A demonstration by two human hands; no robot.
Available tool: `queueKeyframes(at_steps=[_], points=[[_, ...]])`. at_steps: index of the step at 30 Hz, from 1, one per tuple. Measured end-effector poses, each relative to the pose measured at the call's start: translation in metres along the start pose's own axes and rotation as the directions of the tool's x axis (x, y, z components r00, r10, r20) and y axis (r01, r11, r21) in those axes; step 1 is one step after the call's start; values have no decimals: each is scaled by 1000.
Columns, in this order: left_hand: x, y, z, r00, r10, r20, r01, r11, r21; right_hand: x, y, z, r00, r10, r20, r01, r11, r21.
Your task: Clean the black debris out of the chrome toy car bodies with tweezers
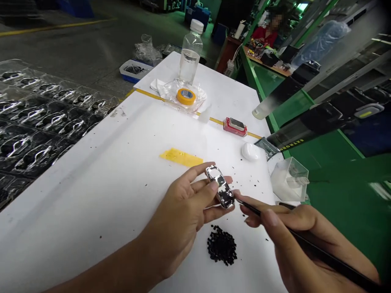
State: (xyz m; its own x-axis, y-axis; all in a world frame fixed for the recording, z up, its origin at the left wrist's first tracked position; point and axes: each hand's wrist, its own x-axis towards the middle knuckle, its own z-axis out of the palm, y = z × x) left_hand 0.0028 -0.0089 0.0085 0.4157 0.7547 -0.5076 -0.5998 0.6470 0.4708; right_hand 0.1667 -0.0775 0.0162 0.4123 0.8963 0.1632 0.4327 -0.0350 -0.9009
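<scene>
My left hand (189,199) is closed around a small shiny chrome toy car body (220,185), tilted above the table, its thumb pressed on the middle. Dark patches show at the car's near end. In my right hand (293,228) is a slim black pen-like tool (317,248), gripped between thumb and fingers. The tool's tip meets or nearly touches the car's near right edge; I cannot tell which. Below both hands lies a pile of tiny black pieces (222,246) on the white table (100,195).
Yellow tape (181,157) lies beyond my left hand. Farther back are an orange tape roll (186,97), a bottle (190,57) and a red block (235,126). A clear container (290,181) stands right. Trays of shiny parts (45,118) fill the left. Another person (267,34) sits far off.
</scene>
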Motion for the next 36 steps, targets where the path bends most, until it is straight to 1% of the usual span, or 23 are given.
queueKeyframes(at_steps=[2, 5, 7, 9, 11, 16, 20, 25, 31, 36], points=[[0, 0, -1, 1000, 26, 6, -26, 1000, -7, 2, -6, 6, 999, 15, -29, -15, 1000, -10], [1, 0, -1, 999, 40, 4, -40, 999, -4, 8, -9, 5, 999, -28, 32, 28, 1000, 2], [1, 0, -2, 999, 40, 2, -40, 999, 8, 10, -6, 2, 996, -52, 68, 54, 998, -20], [1, 0, -2, 999, 48, 10, -48, 999, 19, 10, -3, 0, 994, -61, 88, 65, 997, -41], [1, 0, -2, 998, 60, 18, -60, 998, 23, 9, -2, -1, 994, -48, 103, 51, 998, -34], [2, -1, -3, 995, 89, 35, -89, 996, 10, 8, -2, 2, 995, -17, 96, 16, 1000, 18], [3, -2, -4, 994, 96, 55, -97, 995, 4, 7, -2, 0, 993, -19, 117, 20, 1000, -7], [3, -2, -4, 993, 101, 60, -102, 995, 5, 4, -2, 2, 995, -42, 95, 46, 998, -47], [2, 3, 0, 998, 52, -45, -50, 998, 40, 1, -4, 10, 998, -62, 31, 67, 984, -165], [3, 4, 2, 994, 59, -96, -55, 998, 39, -4, -4, 15, 994, -80, 80, 83, 996, -29]])
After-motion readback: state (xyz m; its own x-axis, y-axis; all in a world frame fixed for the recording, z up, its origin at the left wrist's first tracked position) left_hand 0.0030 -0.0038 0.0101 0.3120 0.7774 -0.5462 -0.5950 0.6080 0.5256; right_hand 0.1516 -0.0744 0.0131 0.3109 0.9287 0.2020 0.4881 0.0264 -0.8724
